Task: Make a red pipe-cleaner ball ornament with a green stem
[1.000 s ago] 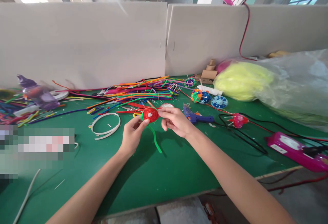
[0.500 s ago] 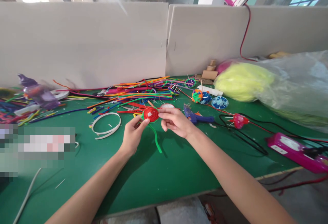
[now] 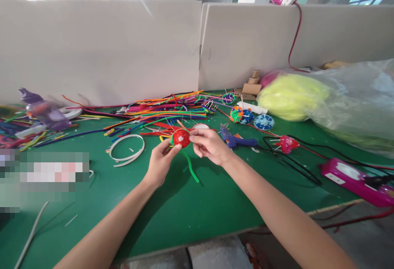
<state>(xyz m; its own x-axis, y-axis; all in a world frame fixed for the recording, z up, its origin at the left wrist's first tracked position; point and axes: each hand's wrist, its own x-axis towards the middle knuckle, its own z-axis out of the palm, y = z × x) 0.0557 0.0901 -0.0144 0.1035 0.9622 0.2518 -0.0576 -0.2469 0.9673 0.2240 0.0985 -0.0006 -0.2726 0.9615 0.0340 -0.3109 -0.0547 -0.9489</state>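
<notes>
A round disc of coiled red pipe cleaner (image 3: 181, 138) with a pale centre is held up above the green table. My left hand (image 3: 160, 160) pinches its lower left edge between thumb and fingers. On the opposite side, the fingertips of my right hand (image 3: 211, 145) are closed at the disc's right edge. A green pipe cleaner (image 3: 191, 167) runs along the rim, and its loose end hangs down below the disc. Thin white sticks and a wooden stick show behind it; how they join the disc is hidden.
Behind my hands lies a pile of coloured pipe cleaners (image 3: 172, 107). A blue glue gun (image 3: 240, 141) lies to the right, near a red spiked piece (image 3: 287, 144) and a purple power strip (image 3: 353, 181). Left stand a white strip coil (image 3: 144, 148) and a purple bottle (image 3: 46, 113).
The loose end of the green pipe cleaner has swung slightly to the right. Both hands keep nearly the same place and grip on the disc.
</notes>
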